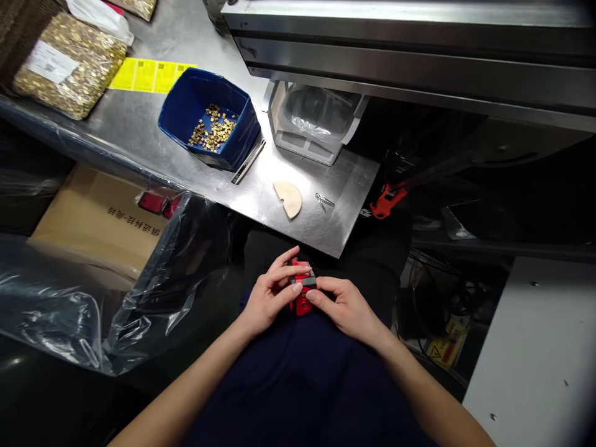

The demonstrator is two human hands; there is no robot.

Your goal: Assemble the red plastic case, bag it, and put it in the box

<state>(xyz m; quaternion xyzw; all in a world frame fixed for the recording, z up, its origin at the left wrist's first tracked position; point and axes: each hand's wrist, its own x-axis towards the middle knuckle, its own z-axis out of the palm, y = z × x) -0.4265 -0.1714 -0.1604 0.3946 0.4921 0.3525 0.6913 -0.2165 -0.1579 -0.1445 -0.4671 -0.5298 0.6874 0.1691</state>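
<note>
Over my lap, both hands close on a small red part [302, 303] with a grey block on top. My left hand [270, 295] grips it from the left, fingers curled round its side. My right hand [344, 307] pinches the grey block from the right with thumb and fingers. The part sits just below the front edge of the steel table [139, 133]. Much of the part is hidden by my fingers.
On the table stand a blue bin [209, 118] of small brass pieces, a beige half-disc [288, 197], tweezers [324, 200], a white plastic holder [316, 121], yellow labels [149, 74] and a bag of brass parts [65, 65]. A cardboard box [97, 220] and plastic sheeting [139, 292] lie left.
</note>
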